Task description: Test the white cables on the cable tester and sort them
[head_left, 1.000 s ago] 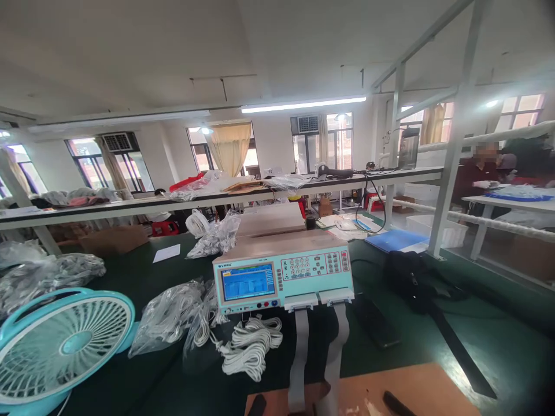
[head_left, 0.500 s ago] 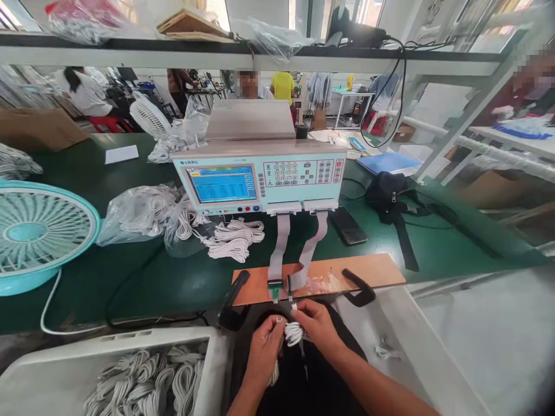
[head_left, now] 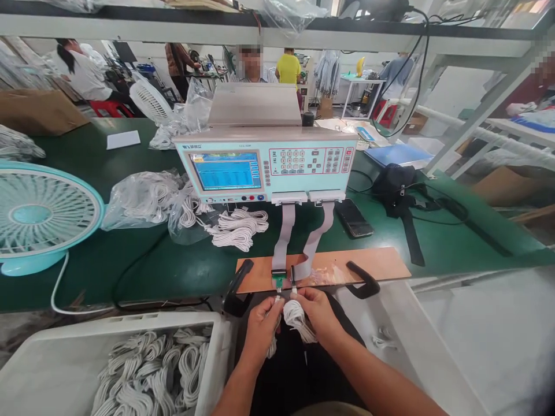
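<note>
A coiled white cable [head_left: 296, 315] hangs between my hands in front of the wooden board [head_left: 368, 267]. My left hand [head_left: 263, 326] is closed on one end of it, its plug just below the small green circuit board [head_left: 280, 281]. My right hand [head_left: 319, 315] pinches the other end, with the plug up at the second dark connector [head_left: 293, 274]. Whether either plug is seated is too small to tell. Two grey ribbon cables [head_left: 284, 234] run from these connectors up to the tester [head_left: 312, 173], whose blue screen [head_left: 228, 171] is lit.
Black clamps [head_left: 238, 286] hold the wooden board at the table edge. A white bin [head_left: 219, 341] of coiled cables stands at lower left. A turquoise fan [head_left: 32, 214], bagged cables [head_left: 145, 199], loose coils [head_left: 240, 228], a phone [head_left: 353, 218] and a black bag [head_left: 393, 188] lie around the tester.
Both hands have moved up toward the connectors, bringing the cable's plugs closer to them. More of the coil now shows below my right hand. The camera view has tilted down slightly.
</note>
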{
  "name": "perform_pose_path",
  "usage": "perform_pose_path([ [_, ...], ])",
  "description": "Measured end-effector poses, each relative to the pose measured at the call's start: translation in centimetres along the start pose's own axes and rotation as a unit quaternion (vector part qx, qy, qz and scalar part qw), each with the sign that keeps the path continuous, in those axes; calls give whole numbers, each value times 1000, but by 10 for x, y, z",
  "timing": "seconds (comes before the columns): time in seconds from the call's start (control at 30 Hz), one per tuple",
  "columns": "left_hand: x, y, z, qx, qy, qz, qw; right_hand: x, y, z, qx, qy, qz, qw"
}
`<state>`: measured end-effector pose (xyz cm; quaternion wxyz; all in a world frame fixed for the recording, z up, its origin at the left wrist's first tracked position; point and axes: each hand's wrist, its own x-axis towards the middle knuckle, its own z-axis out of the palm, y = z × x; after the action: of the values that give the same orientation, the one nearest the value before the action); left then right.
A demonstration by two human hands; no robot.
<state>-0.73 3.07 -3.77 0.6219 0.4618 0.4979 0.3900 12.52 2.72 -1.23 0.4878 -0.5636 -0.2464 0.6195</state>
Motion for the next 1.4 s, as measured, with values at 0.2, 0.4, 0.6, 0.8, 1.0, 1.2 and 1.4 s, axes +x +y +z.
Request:
perform_pose_path([
  [0.2, 6, -3, 7, -17, 33, 16, 999, -1, 1, 1, 22, -11, -9, 1000],
  [0.4, 8, -1, 15, -96, 100, -16, 990, -5, -3, 2, 27, -25, -16, 999],
  [0.6, 9, -5, 13, -87, 99, -8, 991, -1, 3, -2, 32, -37, -19, 999],
  [0.8, 7, -3, 8, -9, 62, 68, 996, 5, 7, -4, 39, -46, -10, 998],
  [1.0, 7, 0, 5, 29, 43, 73, 996, 0, -9, 0, 29, -57, 19, 998],
  [1.2, 7, 0, 10, -27, 51, 44, 997, 3, -9, -5, -6, -80, 16, 997],
  [1.4, 5, -6, 22, -128, 85, 3, 988, 6, -2, -8, -5, -95, 15, 995],
])
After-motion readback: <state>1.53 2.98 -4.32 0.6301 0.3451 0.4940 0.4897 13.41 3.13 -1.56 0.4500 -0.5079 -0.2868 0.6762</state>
